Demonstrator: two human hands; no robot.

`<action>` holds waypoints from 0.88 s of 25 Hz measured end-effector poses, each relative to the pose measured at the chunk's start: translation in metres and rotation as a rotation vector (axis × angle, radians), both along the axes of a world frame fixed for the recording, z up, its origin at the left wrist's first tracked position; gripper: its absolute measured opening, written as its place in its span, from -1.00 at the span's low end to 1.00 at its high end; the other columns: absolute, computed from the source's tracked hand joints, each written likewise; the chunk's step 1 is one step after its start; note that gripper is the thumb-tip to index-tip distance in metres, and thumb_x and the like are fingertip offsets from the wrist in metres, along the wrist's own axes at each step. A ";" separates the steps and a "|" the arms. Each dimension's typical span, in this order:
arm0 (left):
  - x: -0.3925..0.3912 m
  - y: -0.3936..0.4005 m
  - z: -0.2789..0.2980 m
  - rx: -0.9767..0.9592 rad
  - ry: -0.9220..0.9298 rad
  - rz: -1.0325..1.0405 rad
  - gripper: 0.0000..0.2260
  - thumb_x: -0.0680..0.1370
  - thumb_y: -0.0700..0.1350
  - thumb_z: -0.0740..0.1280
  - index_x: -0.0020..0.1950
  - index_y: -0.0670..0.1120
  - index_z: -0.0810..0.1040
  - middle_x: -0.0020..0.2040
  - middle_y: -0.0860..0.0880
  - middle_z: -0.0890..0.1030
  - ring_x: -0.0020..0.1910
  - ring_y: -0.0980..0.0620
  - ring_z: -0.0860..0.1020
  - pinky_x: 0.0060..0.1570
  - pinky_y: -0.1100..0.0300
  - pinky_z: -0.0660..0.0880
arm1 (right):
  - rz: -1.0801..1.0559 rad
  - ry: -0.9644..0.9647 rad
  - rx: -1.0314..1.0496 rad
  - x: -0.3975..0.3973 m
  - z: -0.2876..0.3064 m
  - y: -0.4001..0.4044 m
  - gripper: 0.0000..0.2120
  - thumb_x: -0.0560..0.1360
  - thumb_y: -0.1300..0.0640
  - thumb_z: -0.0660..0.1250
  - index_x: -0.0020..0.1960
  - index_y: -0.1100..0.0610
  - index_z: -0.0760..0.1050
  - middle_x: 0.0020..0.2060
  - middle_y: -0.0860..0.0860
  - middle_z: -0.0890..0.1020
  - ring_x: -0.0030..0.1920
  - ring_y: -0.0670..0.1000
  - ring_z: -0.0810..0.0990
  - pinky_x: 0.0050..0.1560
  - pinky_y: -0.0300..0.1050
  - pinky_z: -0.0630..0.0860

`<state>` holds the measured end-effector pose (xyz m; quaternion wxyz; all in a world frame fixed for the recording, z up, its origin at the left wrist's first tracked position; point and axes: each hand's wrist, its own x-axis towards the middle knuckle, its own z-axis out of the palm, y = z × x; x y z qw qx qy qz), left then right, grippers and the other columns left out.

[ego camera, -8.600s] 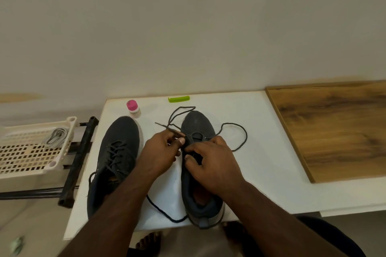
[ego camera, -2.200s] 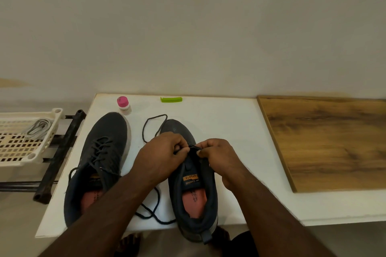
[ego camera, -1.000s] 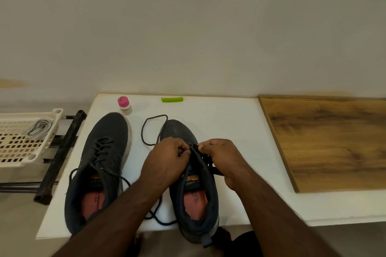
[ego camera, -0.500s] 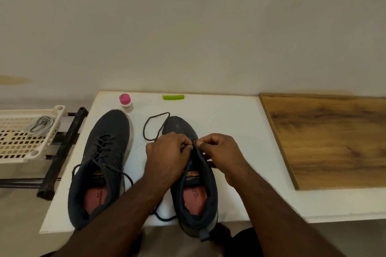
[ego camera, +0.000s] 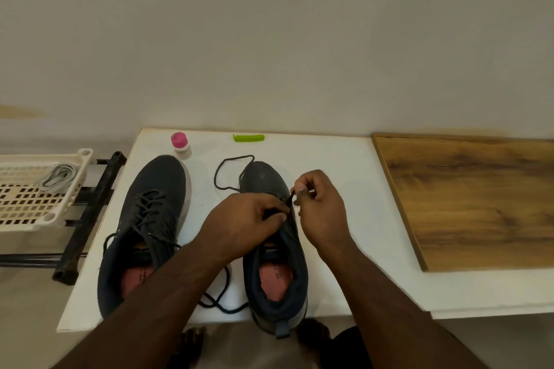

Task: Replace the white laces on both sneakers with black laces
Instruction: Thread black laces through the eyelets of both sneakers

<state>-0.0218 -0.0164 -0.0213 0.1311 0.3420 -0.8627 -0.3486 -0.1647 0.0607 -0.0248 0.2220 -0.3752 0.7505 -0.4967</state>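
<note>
Black lace [ego camera: 290, 199] ran up from the eyelets of the right-hand sneaker [ego camera: 274, 249], which sat toe-away on the desk [ego camera: 344, 165]. The right hand [ego camera: 319, 207] pinched its tip just above the shoe, so that hand was nearer for the next pull. The left hand [ego camera: 242, 223] curled over the tongue, apparently pinching lace too. The lace was thin, dark and round, with slack looped by the toe.

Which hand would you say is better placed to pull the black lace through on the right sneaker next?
Probably the right hand: it already pinches the black lace just above the right sneaker, while the left hand rests on the sneaker's upper, steadying it.
</note>
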 end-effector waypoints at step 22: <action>0.003 0.001 -0.009 -0.057 0.012 -0.073 -0.74 0.54 0.08 0.33 0.23 0.20 0.59 -0.07 0.20 0.53 -0.07 0.24 0.47 -0.05 0.31 0.41 | 0.012 -0.132 0.000 -0.013 0.011 0.002 -0.94 0.57 0.08 0.40 0.04 -0.03 0.59 -0.14 -0.10 0.68 -0.12 -0.10 0.65 -0.04 0.04 0.65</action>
